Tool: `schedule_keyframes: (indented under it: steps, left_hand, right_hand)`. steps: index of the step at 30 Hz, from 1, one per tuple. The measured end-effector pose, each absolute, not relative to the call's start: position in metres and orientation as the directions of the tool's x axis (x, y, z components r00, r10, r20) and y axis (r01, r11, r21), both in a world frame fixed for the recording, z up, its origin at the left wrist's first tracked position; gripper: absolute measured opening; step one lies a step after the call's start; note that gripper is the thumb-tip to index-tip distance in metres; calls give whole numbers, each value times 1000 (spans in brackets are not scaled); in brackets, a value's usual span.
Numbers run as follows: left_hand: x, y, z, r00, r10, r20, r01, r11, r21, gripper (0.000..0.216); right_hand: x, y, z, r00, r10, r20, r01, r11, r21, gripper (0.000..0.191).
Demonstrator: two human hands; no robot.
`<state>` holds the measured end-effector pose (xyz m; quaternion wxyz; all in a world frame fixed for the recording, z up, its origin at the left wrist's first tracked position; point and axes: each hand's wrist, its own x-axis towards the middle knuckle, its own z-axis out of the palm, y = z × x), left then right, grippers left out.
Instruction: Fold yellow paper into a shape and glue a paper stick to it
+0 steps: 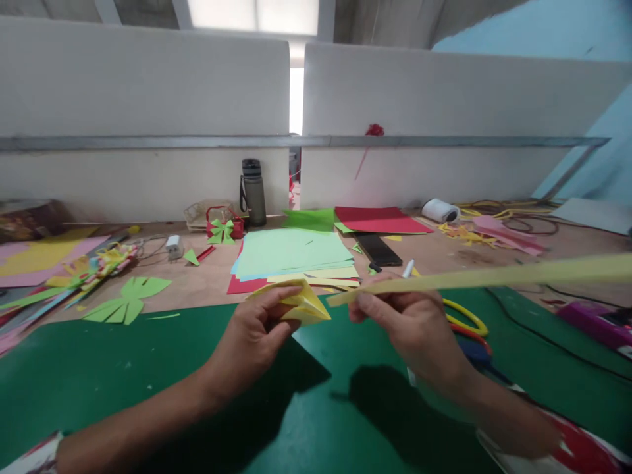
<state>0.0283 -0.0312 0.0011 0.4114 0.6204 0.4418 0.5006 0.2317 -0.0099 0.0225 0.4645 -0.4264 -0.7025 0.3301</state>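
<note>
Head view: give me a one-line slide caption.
Over a green mat, the left hand pinches a folded yellow paper and the right hand holds a long yellow strip.

A white left partition (148, 85) and a white right partition (444, 92) stand upright along the far edge of the table (207, 283). A narrow vertical gap (296, 99) separates them; bright daylight shows through it. A grey metal rail (162, 142) runs horizontally across both partitions. Above them, a bright ceiling panel (251, 13) sits between grey beams. A light blue wall (557, 33) fills the upper right. The table surface is light wood; a green mat (123, 368) covers its near part.
</note>
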Motion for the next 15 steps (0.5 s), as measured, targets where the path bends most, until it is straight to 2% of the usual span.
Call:
schedule_keyframes:
  steps: [4, 7, 15]
  left_hand:
    - [33, -38, 1, 102, 952, 287, 139, -300, 944, 31]
    - [34, -40, 1, 88, 946, 312, 139, -322, 936, 31]
    - [35, -47, -1, 161, 945, 285, 140, -308, 941, 38]
  right_hand:
    - [230, -32, 23, -193, 837, 511, 270, 546, -793, 6]
    - [232, -35, 19, -221, 789, 573, 314, 614, -724, 6]
    - [231, -36, 17, -279, 739, 613, 328, 673, -663, 3]
